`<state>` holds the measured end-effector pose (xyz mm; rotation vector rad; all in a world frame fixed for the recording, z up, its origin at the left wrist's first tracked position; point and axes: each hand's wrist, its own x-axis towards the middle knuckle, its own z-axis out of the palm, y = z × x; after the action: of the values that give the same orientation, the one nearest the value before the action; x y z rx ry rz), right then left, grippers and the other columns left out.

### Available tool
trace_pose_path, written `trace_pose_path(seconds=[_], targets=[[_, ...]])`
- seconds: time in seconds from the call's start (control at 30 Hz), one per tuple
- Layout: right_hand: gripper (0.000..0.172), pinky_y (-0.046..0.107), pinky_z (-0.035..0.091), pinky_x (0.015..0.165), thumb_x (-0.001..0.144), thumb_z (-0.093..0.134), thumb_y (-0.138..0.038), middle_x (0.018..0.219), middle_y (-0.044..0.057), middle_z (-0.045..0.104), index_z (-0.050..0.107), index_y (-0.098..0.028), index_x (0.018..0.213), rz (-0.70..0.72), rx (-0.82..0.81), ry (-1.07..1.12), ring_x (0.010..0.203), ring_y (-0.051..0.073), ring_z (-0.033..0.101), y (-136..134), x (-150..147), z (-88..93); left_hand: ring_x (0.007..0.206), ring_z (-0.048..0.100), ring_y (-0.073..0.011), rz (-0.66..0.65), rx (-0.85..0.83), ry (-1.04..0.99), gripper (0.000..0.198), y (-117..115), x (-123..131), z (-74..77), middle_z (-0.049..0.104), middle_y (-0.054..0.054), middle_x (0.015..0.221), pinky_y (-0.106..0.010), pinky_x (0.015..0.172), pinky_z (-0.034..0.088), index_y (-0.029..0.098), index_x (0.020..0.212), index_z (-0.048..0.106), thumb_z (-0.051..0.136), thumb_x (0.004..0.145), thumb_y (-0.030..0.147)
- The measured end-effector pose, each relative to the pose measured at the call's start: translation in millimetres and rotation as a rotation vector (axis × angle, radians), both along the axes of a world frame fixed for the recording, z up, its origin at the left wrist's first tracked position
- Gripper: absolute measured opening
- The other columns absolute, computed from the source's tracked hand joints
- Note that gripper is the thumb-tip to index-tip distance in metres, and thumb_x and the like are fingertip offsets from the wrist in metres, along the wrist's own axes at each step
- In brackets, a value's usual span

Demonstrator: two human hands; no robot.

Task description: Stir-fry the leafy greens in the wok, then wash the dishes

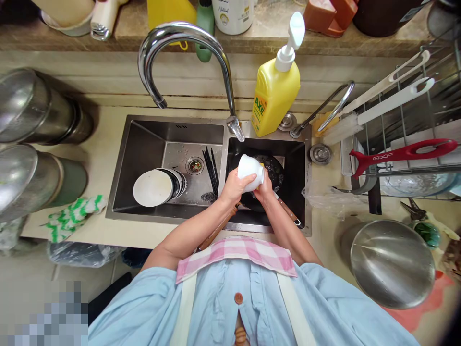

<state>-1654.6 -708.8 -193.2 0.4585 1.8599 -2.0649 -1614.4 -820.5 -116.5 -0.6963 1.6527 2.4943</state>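
Observation:
Over the right sink basin, my left hand [235, 186] is closed around a small white bowl [248, 168], which is tilted on its side. My right hand [264, 186] is closed at the bowl's right side, pressing a yellow sponge [262, 166] against it; only a sliver of the sponge shows. Below, a dark wok [274, 174] sits in the right basin, along with a wooden-handled utensil [288, 211]. In the left basin, a stack of white plates and bowls [153, 188] leans on its side, with black chopsticks [212, 168] near the divider.
A chrome faucet [185, 30] arches over the left basin. Behind the right one stands a yellow dish soap bottle [275, 91]. To the right are a wire rack [399, 110], a red peeler [403, 153] and a steel pot [392, 264]. A green-striped cloth [74, 216] lies left.

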Motion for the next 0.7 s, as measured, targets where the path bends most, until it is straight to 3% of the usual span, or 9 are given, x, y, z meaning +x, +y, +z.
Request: trace_pose_path(seconds=[0.07,0.2,0.3,0.37,0.43,0.53,0.63,0.7], targets=[[0.047,0.035,0.058,0.069,0.081,0.048,-0.069,0.085,0.002,0.063,0.049,-0.024,0.095,-0.076,-0.099,-0.078,0.082,0.021,0.065,-4.4,4.0,6.1,0.083,0.067,-0.0244,0.023,-0.162,0.059,0.045,5.4,0.9,-7.3,0.074,-0.008,0.088,-0.034,0.078,0.053,0.013,0.092,0.072,0.087,0.061,0.043],[0.034,0.029,0.055,0.07,0.082,0.05,-0.057,0.087,0.0,0.06,0.047,-0.025,0.094,-0.092,-0.016,0.001,0.079,0.016,0.063,1.2,8.7,17.8,0.076,0.064,-0.0226,-0.012,-0.409,0.125,0.031,17.9,1.0,-29.1,0.071,-0.007,0.08,-0.034,0.075,0.051,0.015,0.085,0.071,0.082,0.068,0.039],[0.028,0.024,0.051,0.061,0.079,0.055,-0.049,0.083,-0.003,0.057,0.049,-0.024,0.09,0.042,0.007,0.025,0.07,0.012,0.059,12.3,7.1,22.5,0.077,0.063,-0.0239,-0.049,-0.541,0.159,0.022,14.2,-6.6,-37.3,0.07,-0.007,0.079,-0.035,0.076,0.051,0.016,0.082,0.071,0.079,0.072,0.034],[0.024,0.022,0.045,0.051,0.076,0.057,-0.046,0.073,-0.005,0.053,0.05,-0.023,0.082,0.157,0.048,-0.009,0.06,0.011,0.052,20.0,6.2,23.5,0.08,0.064,-0.0253,-0.057,-0.595,0.182,0.018,3.1,-8.1,-33.8,0.069,-0.008,0.079,-0.035,0.077,0.051,0.016,0.078,0.071,0.077,0.074,0.032],[0.025,0.022,0.04,0.045,0.074,0.057,-0.046,0.066,-0.005,0.05,0.05,-0.023,0.076,0.222,0.176,-0.007,0.053,0.011,0.046,28.5,6.1,22.7,0.082,0.064,-0.0261,-0.055,-0.639,0.214,0.017,-13.9,-1.4,-24.3,0.069,-0.008,0.079,-0.036,0.079,0.05,0.017,0.076,0.072,0.078,0.073,0.032],[0.029,0.024,0.038,0.043,0.072,0.057,-0.052,0.063,-0.005,0.051,0.053,-0.023,0.076,0.207,0.348,0.007,0.052,0.012,0.047,40.9,5.3,20.1,0.076,0.063,-0.0243,-0.038,-0.732,0.269,0.016,-51.5,21.6,-7.0,0.069,-0.007,0.077,-0.035,0.077,0.048,0.017,0.074,0.073,0.079,0.072,0.032],[0.033,0.024,0.04,0.044,0.069,0.058,-0.053,0.068,-0.004,0.055,0.054,-0.023,0.081,0.176,0.335,-0.023,0.056,0.014,0.052,47.1,3.8,20.5,0.069,0.059,-0.0215,-0.009,-0.871,0.248,0.015,-104.9,42.8,4.0,0.067,-0.005,0.072,-0.033,0.072,0.045,0.017,0.071,0.073,0.077,0.072,0.031],[0.033,0.024,0.041,0.045,0.068,0.059,-0.052,0.07,-0.004,0.056,0.054,-0.023,0.084,0.17,0.313,-0.024,0.058,0.014,0.054,46.1,4.6,23.8,0.07,0.06,-0.0219,-0.009,-0.983,0.131,0.013,-146.8,46.3,4.9,0.067,-0.005,0.072,-0.032,0.073,0.044,0.016,0.072,0.074,0.077,0.072,0.029]])
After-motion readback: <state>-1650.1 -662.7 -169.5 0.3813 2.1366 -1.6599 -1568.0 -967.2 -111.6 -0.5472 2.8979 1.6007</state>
